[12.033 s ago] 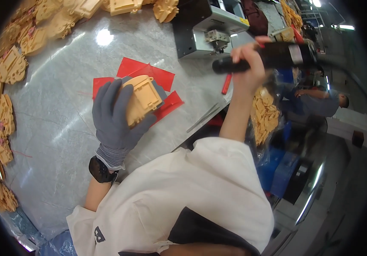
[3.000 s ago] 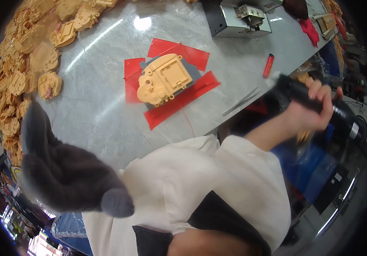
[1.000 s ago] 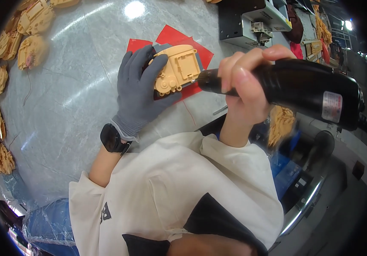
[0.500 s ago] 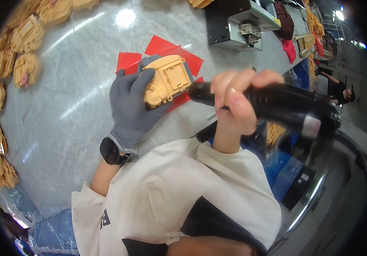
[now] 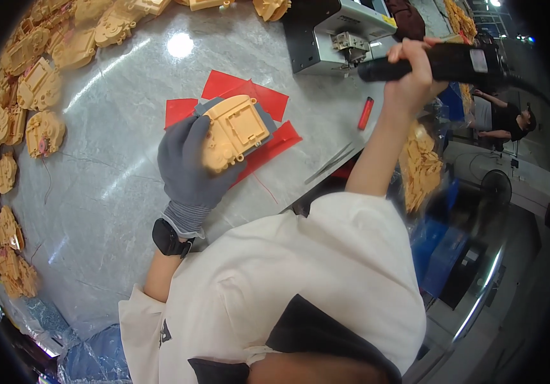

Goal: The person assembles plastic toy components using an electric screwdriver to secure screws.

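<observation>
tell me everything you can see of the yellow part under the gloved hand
The yellow housing looks like moulded plastic, with a walled rectangular recess and small ring-shaped lugs along its rim. Its left end is partly covered. It lies recess up, at a slant in the picture, on a grey block amid red sheets. The gloved left hand grips its left side.

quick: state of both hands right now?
Left hand: gloved, closed on the left side of the yellow housing.
Right hand: bare, closed around the black corded tool, off the housing.
</observation>
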Available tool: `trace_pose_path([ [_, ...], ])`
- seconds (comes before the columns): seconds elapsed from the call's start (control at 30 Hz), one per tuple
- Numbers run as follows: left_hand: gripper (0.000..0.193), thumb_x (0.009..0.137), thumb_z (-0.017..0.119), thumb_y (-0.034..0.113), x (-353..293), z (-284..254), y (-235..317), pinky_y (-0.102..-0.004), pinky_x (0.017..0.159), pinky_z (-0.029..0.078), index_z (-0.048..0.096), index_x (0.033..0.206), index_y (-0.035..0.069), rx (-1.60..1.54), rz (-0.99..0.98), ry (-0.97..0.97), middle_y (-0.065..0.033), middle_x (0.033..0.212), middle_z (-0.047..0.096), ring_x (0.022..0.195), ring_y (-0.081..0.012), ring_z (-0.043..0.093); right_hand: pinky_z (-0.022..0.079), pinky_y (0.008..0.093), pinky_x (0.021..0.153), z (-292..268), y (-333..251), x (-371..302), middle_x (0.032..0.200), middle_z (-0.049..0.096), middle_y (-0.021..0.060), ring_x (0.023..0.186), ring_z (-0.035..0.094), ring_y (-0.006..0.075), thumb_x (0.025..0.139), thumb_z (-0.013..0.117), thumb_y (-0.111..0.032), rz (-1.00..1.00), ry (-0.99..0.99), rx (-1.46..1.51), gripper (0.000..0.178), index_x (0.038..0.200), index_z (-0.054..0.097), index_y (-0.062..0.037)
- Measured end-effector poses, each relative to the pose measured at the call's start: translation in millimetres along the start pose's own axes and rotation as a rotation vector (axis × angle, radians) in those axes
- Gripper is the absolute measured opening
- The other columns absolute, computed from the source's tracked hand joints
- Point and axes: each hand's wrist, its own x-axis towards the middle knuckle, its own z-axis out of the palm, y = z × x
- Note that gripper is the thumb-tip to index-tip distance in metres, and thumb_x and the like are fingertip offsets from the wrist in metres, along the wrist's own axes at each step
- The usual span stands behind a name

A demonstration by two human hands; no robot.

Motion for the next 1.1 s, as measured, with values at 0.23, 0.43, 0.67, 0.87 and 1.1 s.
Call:
trace_pose_path([
  [0.23,0.075,0.054,0.081,0.028,5,-4,-7,-0.0443,0.084,0.042,0.048,0.118,0.007,-0.098,0.056,0.019,-0.0133,0.109,0.049,0.096,-0.0319,0.050,0.043,0.0356,0.051,47,-65,-116,0.064,0.051,0.0086,0.049,0.049,0.0185,0.073,0.053,0.006,0.048,-0.386,0.484,0.054,0.121,0.032,-0.0047],
  [0.43,0.076,0.055,0.080,0.030,-3,-6,-11,-0.0441,0.092,0.036,0.048,0.122,0.013,-0.074,0.009,-0.038,-0.0082,0.108,0.050,0.099,-0.0277,0.048,0.042,0.0350,0.060,70,-68,-128,0.070,0.050,0.0066,0.054,0.050,0.0187,0.077,0.053,0.004,0.050,-0.755,0.467,0.055,0.125,0.031,-0.0104],
  [0.67,0.077,0.054,0.079,0.032,-10,-4,-17,-0.0434,0.093,0.036,0.048,0.122,0.014,-0.118,-0.021,-0.037,-0.0055,0.101,0.053,0.098,-0.0261,0.049,0.046,0.0308,0.056,86,-59,-137,0.070,0.052,0.0102,0.055,0.050,0.0169,0.074,0.055,0.014,0.119,-0.719,0.442,0.042,0.104,0.032,-0.0049],
  [0.87,0.072,0.057,0.077,0.033,-7,-8,-17,-0.0406,0.089,0.038,0.049,0.121,0.015,-0.128,-0.015,-0.036,-0.0058,0.099,0.054,0.096,-0.0254,0.051,0.045,0.0292,0.059,95,-61,-138,0.070,0.053,0.0101,0.056,0.051,0.0167,0.073,0.057,0.013,0.163,-0.729,0.382,0.041,0.100,0.032,-0.0054],
  [1.1,0.071,0.059,0.076,0.036,1,-6,-12,-0.0421,0.089,0.037,0.050,0.120,0.011,-0.125,0.020,-0.025,-0.0066,0.096,0.056,0.091,-0.0264,0.052,0.042,0.0353,0.050,93,-51,-131,0.064,0.048,0.0089,0.047,0.046,0.0181,0.073,0.052,0.005,0.138,-0.685,0.296,0.039,0.107,0.035,-0.0048],
])
